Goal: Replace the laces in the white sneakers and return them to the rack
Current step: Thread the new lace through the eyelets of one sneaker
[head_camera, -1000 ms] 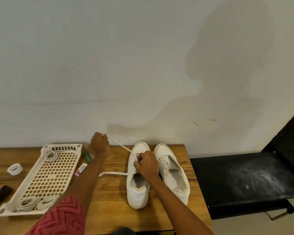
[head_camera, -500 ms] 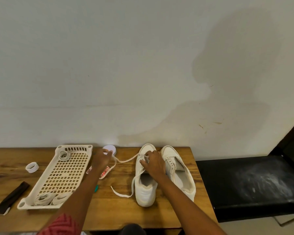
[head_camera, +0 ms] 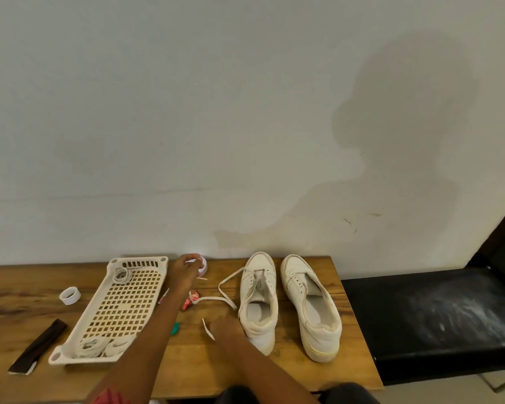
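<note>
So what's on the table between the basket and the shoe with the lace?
In the head view, between the basket and the laced sneaker lie the loose lace, a small red wrapper, a teal bit, plus the left arm.

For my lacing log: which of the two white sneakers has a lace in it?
The left sneaker, beside the right hand: its lace trails onto the table. The right sneaker has none.

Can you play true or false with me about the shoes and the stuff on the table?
1. Two white shoes stand on the wooden table. True.
2. The left hand is inside a shoe. False: it reaches toward a small white tub near the wall.
3. A loose lace trails from the left shoe. True.
4. The basket is on the black bench. False: it lies on the table.
</note>
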Tool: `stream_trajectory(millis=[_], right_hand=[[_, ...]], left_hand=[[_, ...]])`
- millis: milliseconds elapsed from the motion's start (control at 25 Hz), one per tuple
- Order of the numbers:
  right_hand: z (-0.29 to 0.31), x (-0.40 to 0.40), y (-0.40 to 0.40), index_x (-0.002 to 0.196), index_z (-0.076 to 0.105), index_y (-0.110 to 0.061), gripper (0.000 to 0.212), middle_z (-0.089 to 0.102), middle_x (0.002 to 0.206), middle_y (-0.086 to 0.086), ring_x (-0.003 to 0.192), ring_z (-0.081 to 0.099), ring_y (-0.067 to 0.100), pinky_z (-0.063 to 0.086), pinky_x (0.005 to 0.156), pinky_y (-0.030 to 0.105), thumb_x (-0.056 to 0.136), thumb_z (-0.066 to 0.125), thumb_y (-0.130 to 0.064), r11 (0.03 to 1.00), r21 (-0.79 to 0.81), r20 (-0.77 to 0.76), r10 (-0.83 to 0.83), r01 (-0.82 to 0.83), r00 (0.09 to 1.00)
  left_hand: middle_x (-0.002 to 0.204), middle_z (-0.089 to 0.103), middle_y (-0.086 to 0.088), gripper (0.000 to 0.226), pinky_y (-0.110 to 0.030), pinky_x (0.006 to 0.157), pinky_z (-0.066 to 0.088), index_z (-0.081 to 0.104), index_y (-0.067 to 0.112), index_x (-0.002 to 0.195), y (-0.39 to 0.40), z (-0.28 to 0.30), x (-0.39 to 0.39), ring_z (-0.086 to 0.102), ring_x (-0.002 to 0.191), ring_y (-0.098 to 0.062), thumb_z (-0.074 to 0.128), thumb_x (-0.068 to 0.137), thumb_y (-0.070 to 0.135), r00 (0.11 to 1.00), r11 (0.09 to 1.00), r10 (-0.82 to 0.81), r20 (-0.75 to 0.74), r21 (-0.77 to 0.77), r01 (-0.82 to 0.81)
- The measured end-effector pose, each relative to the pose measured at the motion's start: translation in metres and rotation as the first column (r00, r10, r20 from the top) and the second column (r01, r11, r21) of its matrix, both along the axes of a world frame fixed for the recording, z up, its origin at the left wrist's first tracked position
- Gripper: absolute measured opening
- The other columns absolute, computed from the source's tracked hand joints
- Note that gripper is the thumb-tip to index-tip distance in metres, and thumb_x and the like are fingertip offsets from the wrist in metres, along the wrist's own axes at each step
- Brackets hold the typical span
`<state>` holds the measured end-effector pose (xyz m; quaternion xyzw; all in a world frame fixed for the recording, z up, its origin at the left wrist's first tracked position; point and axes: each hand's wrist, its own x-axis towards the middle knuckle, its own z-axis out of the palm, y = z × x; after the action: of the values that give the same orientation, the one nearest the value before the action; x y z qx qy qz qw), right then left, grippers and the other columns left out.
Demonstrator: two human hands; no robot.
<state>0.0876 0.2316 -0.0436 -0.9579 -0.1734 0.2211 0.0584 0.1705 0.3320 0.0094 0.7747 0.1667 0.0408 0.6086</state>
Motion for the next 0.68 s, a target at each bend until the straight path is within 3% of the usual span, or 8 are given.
stream_trajectory(millis=[120, 240, 320, 480, 560, 600, 680], right_hand=[[0.0, -0.006, -0.005, 0.133, 0.042, 0.004, 0.038, 0.045, 0.137, 0.022, 0.128, 0.045, 0.033, 0.033, 0.11, 0.038, 0.1, 0.039, -0.014, 1.0, -0.012, 0.009, 0.018, -0.018, 1.0], [-0.011, -0.017, -0.004, 0.133, 0.043, 0.005, 0.038, 0.045, 0.137, 0.022, 0.129, 0.042, 0.034, 0.028, 0.113, 0.041, 0.1, 0.039, -0.014, 0.998, -0.054, -0.023, 0.011, -0.012, 1.0], [-0.011, -0.018, -0.003, 0.129, 0.047, 0.006, 0.034, 0.048, 0.135, 0.023, 0.127, 0.045, 0.036, 0.033, 0.109, 0.042, 0.099, 0.039, -0.009, 0.999, -0.045, -0.057, 0.02, -0.023, 0.998], [0.01, -0.011, 0.002, 0.126, 0.05, 0.003, 0.033, 0.053, 0.126, 0.021, 0.118, 0.051, 0.032, 0.042, 0.101, 0.034, 0.097, 0.047, -0.013, 0.986, 0.138, -0.097, -0.077, 0.09, 0.992], [0.037, -0.007, 0.001, 0.108, 0.061, 0.004, 0.025, 0.057, 0.095, 0.019, 0.088, 0.054, 0.025, 0.045, 0.075, 0.02, 0.093, 0.054, -0.015, 0.904, 0.373, -0.038, -0.213, 0.211, 0.976], [0.052, -0.004, -0.003, 0.091, 0.064, 0.004, 0.019, 0.055, 0.08, 0.017, 0.073, 0.049, 0.019, 0.037, 0.061, 0.016, 0.09, 0.055, -0.013, 0.824, 0.505, 0.0, -0.295, 0.255, 0.955], [0.075, 0.005, -0.02, 0.065, 0.058, -0.002, 0.024, 0.05, 0.059, 0.009, 0.056, 0.041, 0.013, 0.03, 0.052, 0.019, 0.088, 0.053, -0.008, 0.553, 0.762, 0.003, -0.526, 0.338, 0.851]], left_hand=[[0.109, 0.065, -0.019, 0.021, -0.028, 0.074, 0.049, 0.064, 0.003, 0.108, 0.001, -0.001, 0.0, 0.062, 0.1, -0.036, 0.058, 0.088, 0.007, 1.0, 1.0, -0.003, -0.015, 0.009, 0.004], [0.109, 0.066, -0.019, 0.021, -0.028, 0.076, 0.049, 0.064, 0.003, 0.108, 0.0, 0.003, -0.008, 0.062, 0.099, -0.035, 0.058, 0.089, 0.008, 1.0, 1.0, 0.01, 0.01, -0.008, -0.01], [0.109, 0.065, -0.018, 0.021, -0.028, 0.075, 0.048, 0.063, 0.003, 0.109, 0.001, 0.007, -0.012, 0.061, 0.094, -0.032, 0.057, 0.09, 0.01, 1.0, 0.999, 0.01, 0.008, -0.037, -0.009], [0.106, 0.065, -0.018, 0.023, -0.027, 0.069, 0.047, 0.061, 0.0, 0.112, 0.006, 0.014, -0.02, 0.059, 0.086, -0.026, 0.055, 0.091, 0.008, 1.0, 0.997, 0.011, 0.018, -0.078, -0.009], [0.108, 0.064, -0.019, 0.024, -0.024, 0.066, 0.046, 0.061, -0.002, 0.111, 0.008, 0.015, -0.022, 0.059, 0.086, -0.027, 0.055, 0.089, 0.004, 0.999, 0.995, 0.025, 0.022, -0.098, -0.023], [0.11, 0.064, -0.02, 0.024, -0.026, 0.068, 0.048, 0.061, -0.002, 0.111, 0.01, 0.014, -0.023, 0.06, 0.087, -0.029, 0.055, 0.088, 0.003, 1.0, 0.996, 0.026, 0.0, -0.085, -0.026], [0.115, 0.063, -0.019, 0.024, -0.035, 0.082, 0.049, 0.062, 0.0, 0.11, 0.012, 0.012, -0.028, 0.06, 0.098, -0.033, 0.055, 0.087, 0.003, 0.997, 0.998, -0.005, -0.08, 0.06, 0.01]])
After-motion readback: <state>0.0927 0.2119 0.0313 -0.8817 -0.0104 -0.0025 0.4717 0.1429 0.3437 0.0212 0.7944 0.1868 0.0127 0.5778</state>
